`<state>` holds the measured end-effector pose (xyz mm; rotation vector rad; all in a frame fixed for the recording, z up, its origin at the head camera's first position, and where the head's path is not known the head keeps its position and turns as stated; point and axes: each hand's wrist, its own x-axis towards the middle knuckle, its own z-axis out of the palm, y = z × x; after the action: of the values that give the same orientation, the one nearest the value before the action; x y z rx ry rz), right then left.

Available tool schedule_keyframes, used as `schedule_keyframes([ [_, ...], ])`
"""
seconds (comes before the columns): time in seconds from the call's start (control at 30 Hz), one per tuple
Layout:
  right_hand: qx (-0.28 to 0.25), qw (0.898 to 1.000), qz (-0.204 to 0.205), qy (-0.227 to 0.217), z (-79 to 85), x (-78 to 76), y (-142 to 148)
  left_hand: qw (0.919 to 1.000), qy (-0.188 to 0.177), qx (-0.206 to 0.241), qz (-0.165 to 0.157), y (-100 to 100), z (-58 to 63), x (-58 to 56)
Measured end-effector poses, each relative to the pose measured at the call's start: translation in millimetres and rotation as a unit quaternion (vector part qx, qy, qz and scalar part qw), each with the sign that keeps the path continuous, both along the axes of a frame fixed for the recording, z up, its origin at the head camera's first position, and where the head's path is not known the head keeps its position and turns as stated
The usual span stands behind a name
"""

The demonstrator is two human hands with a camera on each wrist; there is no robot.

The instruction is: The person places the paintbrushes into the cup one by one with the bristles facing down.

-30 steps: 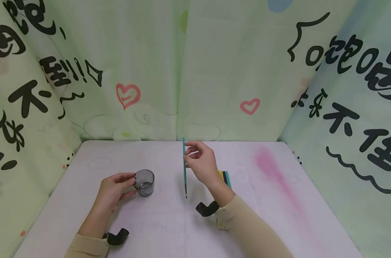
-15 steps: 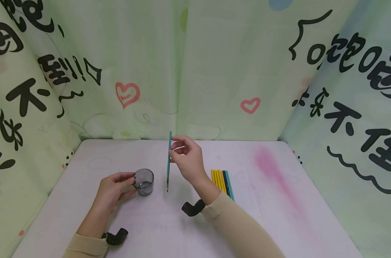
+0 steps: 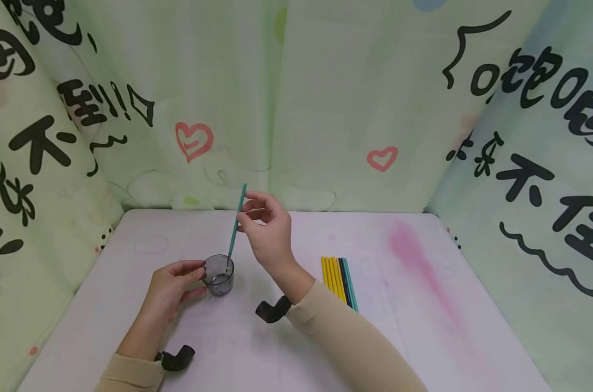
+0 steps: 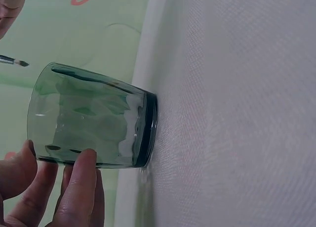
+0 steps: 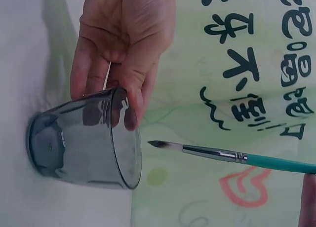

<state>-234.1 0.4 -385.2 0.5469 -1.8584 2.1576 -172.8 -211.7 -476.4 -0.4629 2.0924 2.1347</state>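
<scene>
In the head view a smoky, see-through glass (image 3: 220, 284) stands upright on the table, left of the middle. My left hand (image 3: 171, 288) grips its left side, thumb at the rim and fingers along the wall, as the left wrist view also shows. A teal paintbrush (image 3: 234, 237) is pinched near its upper part between the thumb and fingers of my right hand (image 3: 268, 234). Bristles down, it slants over the glass's mouth. In the right wrist view the dark bristle tip (image 5: 158, 144) hangs just outside the rim, close over the opening.
To the right of my right forearm lies a row of several yellow, dark blue and teal sticks (image 3: 339, 280), partly covered by the sleeve. A white cloth with a pink smear covers the table (image 3: 424, 337). Printed green curtains (image 3: 326, 109) enclose the back and both sides.
My right hand has carried the paintbrush leftward and up, from the middle of the table to over the glass, tilting it slightly. The left hand and glass have stayed put.
</scene>
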Motion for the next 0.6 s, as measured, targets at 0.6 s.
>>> schedule_keyframes([
  [0.6,0.138,0.989,0.027,-0.038,-47.8,-1.8,-41,0.9998,-0.016,-0.008,-0.004,-3,-1.7,-1.1],
])
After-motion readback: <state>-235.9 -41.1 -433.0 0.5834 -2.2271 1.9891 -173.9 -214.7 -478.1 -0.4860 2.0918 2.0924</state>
